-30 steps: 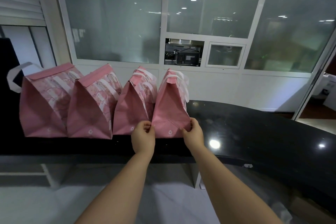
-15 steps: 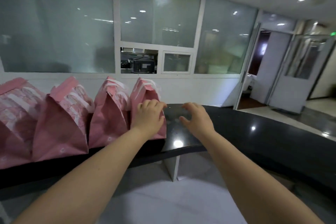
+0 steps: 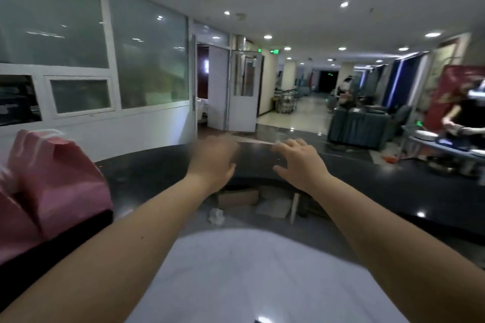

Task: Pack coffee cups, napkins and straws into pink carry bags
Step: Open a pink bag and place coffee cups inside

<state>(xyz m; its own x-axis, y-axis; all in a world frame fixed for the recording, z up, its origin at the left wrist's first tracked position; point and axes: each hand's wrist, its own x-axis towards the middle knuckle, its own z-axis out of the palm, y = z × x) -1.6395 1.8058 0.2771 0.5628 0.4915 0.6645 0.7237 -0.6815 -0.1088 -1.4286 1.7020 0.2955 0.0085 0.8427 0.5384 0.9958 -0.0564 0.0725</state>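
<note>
Both hands hover empty above the dark table [image 3: 157,165]. The left hand [image 3: 214,158] is blurred, its fingers apparently loosely bent with nothing in them, and the right hand [image 3: 296,158] has its fingers spread and relaxed. They are held apart, side by side. This looks like a reach for more stock, though no cups, napkins or straws can be made out in this view. To do it well, the person should find the supplies first, then carry the cups level and upright. The left forearm should be kept away from the standing bags so none tips. The pink carry bags [image 3: 60,178] stand on the table at the far left, well apart from both hands. They are nearer the left elbow than either palm, and their tops are folded closed.
</note>
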